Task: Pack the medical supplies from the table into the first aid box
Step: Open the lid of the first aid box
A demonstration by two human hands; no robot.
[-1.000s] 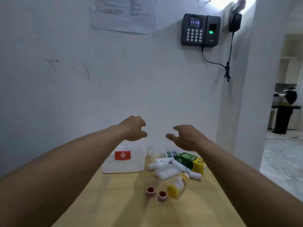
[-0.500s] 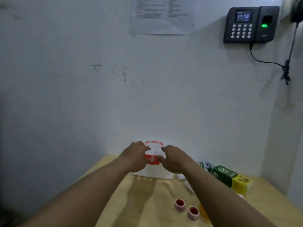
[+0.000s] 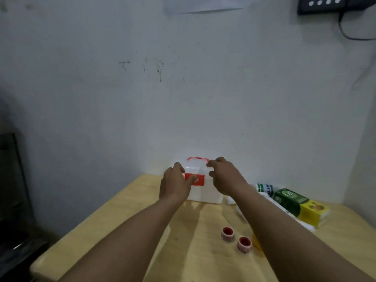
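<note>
Head view: first aid box [image 3: 205,192] sits between both hands' fingers [image 3: 179,168].

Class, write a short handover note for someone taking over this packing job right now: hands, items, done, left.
Left hand: on the first aid box, left side, thumb over the red label.
Right hand: on the box's right top edge.
Box looks closed, at the table's far edge.
Unpacked: two red tape rolls, green and yellow carton, green-labelled bottle.
Done: nothing packed.
Left: open box, pack everything.
</note>
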